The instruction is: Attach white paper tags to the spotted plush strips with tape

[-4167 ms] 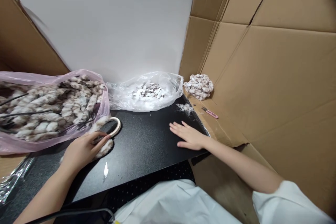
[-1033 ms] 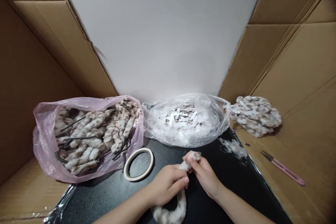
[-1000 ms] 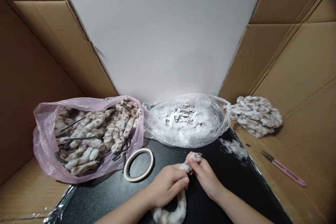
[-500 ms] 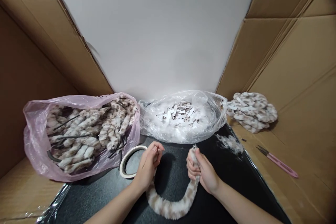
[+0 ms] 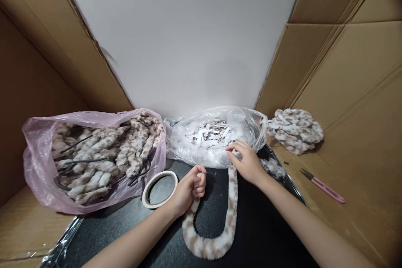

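Look to the lower centre of the frame for the white-and-brown plush cord [image 5: 210, 248], laid in a U on the black speckled tabletop [image 5: 94, 226]. Steady its left end within the curled left hand [image 5: 190, 186]. Keep the right hand [image 5: 246, 163] light over the other end: loosely open, apparently empty, contact impossible to tell. Avoid dragging the clear plastic bag [image 5: 201, 157] just beyond, or bumping the cream-coloured tape ring [image 5: 145, 196] beside the left wrist. Farther out, at right, mind the pink-handled snips [image 5: 328, 189].
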Motion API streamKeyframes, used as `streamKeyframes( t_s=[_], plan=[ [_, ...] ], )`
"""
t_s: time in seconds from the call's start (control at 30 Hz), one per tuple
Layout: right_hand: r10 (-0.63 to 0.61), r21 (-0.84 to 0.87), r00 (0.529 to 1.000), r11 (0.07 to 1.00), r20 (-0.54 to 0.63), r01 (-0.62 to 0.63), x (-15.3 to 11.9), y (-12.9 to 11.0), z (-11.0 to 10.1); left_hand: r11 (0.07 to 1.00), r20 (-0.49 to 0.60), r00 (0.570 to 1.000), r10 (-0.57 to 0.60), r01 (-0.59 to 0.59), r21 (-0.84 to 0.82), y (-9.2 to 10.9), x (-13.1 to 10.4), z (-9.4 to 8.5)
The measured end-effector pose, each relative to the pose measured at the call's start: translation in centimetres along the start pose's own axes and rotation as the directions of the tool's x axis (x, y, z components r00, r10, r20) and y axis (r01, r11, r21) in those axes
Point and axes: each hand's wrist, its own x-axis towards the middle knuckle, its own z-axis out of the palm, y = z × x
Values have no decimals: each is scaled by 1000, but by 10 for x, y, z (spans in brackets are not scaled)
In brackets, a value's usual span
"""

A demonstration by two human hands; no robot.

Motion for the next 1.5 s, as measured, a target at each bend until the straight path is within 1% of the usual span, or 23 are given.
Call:
streamKeyframes(
  t_s=[0.03,0.1,0.13,0.23,0.4,0.6,0.8,0.87,0.93,1.1,1.13,1.17,1.2,1.23,1.27,1.3,1.33,1.4,1.43,1.47,1.5],
  plan=[
    [54,-155,996,987,70,-43,12,3,-2,1000,10,1000,-8,8,-3,0,2,0],
    [133,-286,983,954,126,-92,32,9,-1,1000,30,999,-24,24,-13,0,5,1],
    [163,-320,976,941,142,-111,39,12,1,999,39,999,-31,32,-19,0,5,1],
    [206,-364,961,922,182,-129,50,15,11,998,51,998,-34,37,-48,0,2,1],
    [219,-384,952,915,215,-124,49,12,20,994,44,998,35,-31,-105,-2,-3,0],
    [206,-386,946,917,251,-98,46,10,21,1000,-34,999,27,-27,6,-4,-3,4],
    [165,-398,946,916,278,-42,46,11,23,996,-14,999,45,-44,73,-1,-4,7],
    [145,-387,952,922,269,-31,45,12,24,994,4,999,43,-44,100,-2,-4,6],
    [131,-363,964,931,231,-39,45,12,23,991,22,999,45,-47,123,-3,-4,5],
    [103,-230,994,969,47,-89,41,4,9,993,36,998,51,-55,108,-5,-4,5],
    [85,-150,996,985,11,-83,38,0,5,993,30,998,47,-50,110,-5,-4,6],
    [67,-26,998,997,-20,-68,35,-3,1,992,24,999,42,-45,117,-4,-4,7],
    [55,139,998,989,-41,-49,30,-6,-1,991,18,999,39,-41,127,-4,-5,7],
    [51,328,998,944,-39,-35,25,-10,-3,990,13,999,36,-38,137,-3,-5,9],
    [48,516,999,856,-5,-38,19,-13,-4,989,8,999,32,-33,145,-3,-6,10],
    [36,669,998,740,59,-66,14,-15,-3,988,4,1000,29,-29,149,-2,-6,11],
    [10,770,990,627,142,-117,9,-18,-2,989,1,1000,28,-27,148,-2,-6,11],
    [-58,871,956,430,288,-237,1,-22,2,990,-2,1000,26,-25,139,-2,-7,12],
    [-78,885,936,362,343,-294,-1,-23,5,991,-1,1000,25,-25,135,-2,-7,13],
    [-78,881,917,320,390,-348,-3,-24,8,991,0,1000,25,-25,132,-2,-8,13],
    [-62,863,897,307,439,-401,-4,-25,11,991,-1,1000,24,-23,132,-2,-8,13]
  ],
)
